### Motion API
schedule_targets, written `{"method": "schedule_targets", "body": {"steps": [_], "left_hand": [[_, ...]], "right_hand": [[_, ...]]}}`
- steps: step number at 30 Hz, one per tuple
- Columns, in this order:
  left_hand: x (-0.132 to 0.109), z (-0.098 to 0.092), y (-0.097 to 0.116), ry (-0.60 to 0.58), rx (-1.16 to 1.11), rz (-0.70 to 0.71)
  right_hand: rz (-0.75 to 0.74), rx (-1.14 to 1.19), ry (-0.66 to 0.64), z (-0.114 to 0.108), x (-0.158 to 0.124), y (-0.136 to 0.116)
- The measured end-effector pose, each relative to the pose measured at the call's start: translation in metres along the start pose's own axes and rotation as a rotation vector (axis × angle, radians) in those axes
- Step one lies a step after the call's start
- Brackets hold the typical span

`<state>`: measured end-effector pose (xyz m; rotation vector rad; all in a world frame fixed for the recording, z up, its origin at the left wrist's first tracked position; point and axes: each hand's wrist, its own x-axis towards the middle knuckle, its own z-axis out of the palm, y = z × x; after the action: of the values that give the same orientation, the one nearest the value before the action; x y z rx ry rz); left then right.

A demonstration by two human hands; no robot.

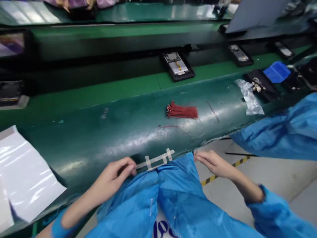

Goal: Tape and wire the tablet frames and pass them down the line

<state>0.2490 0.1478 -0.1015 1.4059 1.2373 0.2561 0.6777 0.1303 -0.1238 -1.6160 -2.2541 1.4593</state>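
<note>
My left hand (117, 175) rests at the bench's front edge, its fingers curled and thumb closed against them; whatever they may hold is hidden. Beside its fingertips, strips of whitish tape (156, 161) are stuck along the edge. Just off the edge to the right, my right hand (213, 163) is pinched, and anything between its fingertips is too small to make out. Ahead of both hands, a bundle of red wires (184, 112) lies on the green bench mat (99, 142). A single red wire (170, 126) lies nearer me, and a thin dark wire (212, 110) right of the bundle.
Open devices (178, 65) sit along the green conveyor strip (111, 87) behind the bench. At right are a clear plastic bag (250, 97), a blue bin (277, 72) and a co-worker's blue sleeve (279, 129). White sheets (27, 178) overhang the left side.
</note>
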Motion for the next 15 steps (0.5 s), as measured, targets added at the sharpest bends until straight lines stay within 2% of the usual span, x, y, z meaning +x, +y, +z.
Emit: {"method": "schedule_targets", "body": {"steps": [1, 3, 6, 10, 15], "left_hand": [[0.007, 0.016, 0.005, 0.017, -0.039, 0.089], [0.015, 0.044, 0.013, 0.0, -0.094, 0.227], [0.014, 0.064, 0.015, 0.066, -0.079, 0.293], [0.001, 0.052, 0.01, 0.289, 0.015, 0.239], [-0.014, 0.033, 0.009, 0.515, 0.222, 0.266]], "right_hand": [[-0.127, -0.01, 0.007, 0.006, 0.011, -0.023], [-0.288, -0.071, 0.04, 0.022, 0.036, -0.069], [-0.37, -0.248, 0.069, 0.044, 0.065, -0.12], [-0.309, -0.468, 0.094, 0.055, 0.069, -0.149], [-0.365, -0.377, 0.141, 0.057, 0.07, -0.157]]}}
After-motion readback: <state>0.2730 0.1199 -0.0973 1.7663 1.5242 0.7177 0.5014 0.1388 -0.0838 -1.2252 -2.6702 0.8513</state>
